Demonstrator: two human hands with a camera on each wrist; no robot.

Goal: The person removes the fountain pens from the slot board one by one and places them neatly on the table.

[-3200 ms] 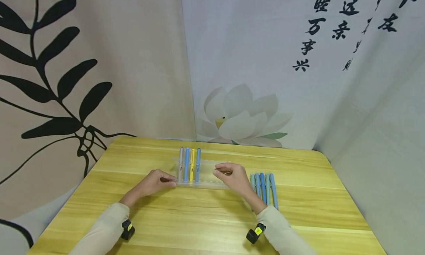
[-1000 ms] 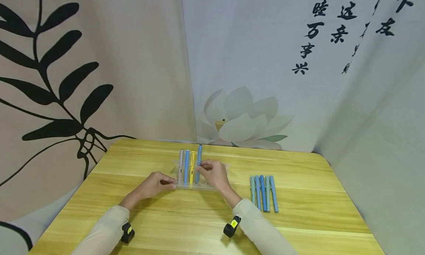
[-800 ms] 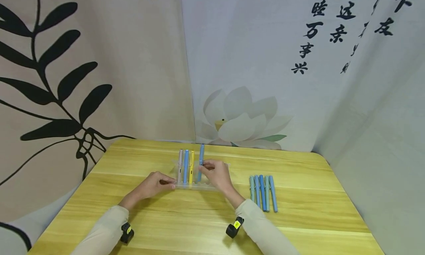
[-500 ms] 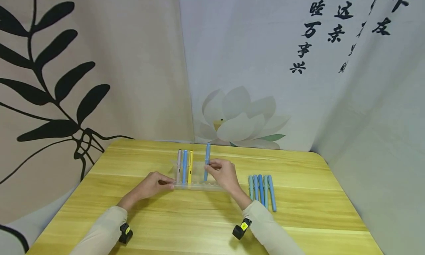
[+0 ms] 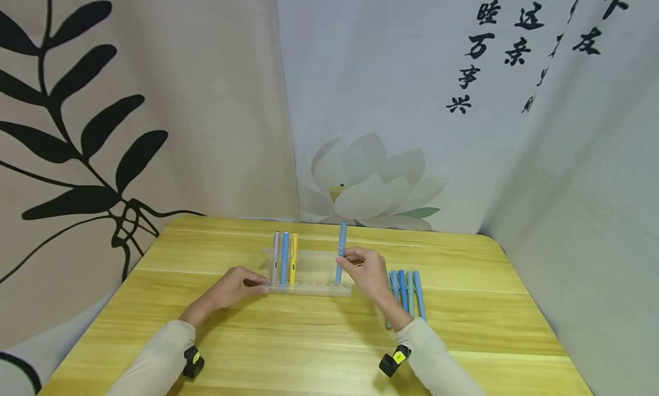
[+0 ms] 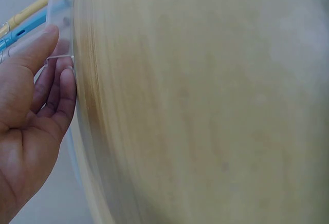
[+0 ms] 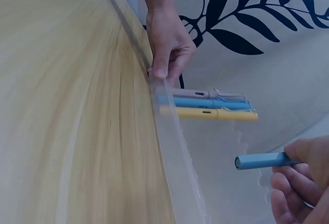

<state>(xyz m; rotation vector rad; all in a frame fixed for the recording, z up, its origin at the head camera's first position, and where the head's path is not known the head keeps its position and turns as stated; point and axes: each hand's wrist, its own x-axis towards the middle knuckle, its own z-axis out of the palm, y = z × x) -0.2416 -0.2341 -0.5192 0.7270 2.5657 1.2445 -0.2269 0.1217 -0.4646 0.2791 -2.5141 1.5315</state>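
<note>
A clear plastic pen rack (image 5: 314, 291) stands on the table, with a greyish-pink pen (image 5: 276, 256), a blue pen (image 5: 285, 257) and a yellow pen (image 5: 294, 257) upright at its left end. My left hand (image 5: 235, 288) grips that end, thumb on top and fingers below, as the left wrist view shows. Between thumb and fingers, my right hand (image 5: 368, 273) pinches another blue pen (image 5: 342, 238), held nearly upright above the rack's right end. In the right wrist view this pen's lower tip (image 7: 247, 162) is apart from the rack's notched front strip.
Several blue and green pens (image 5: 419, 296) lie side by side on the wooden table (image 5: 288, 350), partly behind my right forearm. A printed cloth backdrop (image 5: 231, 127) rises right behind the table's far edge.
The blue pen stood beside the yellow one; my right hand took hold of it, lifted it and carried it right along the rack. My left hand has stayed on the rack's end.
</note>
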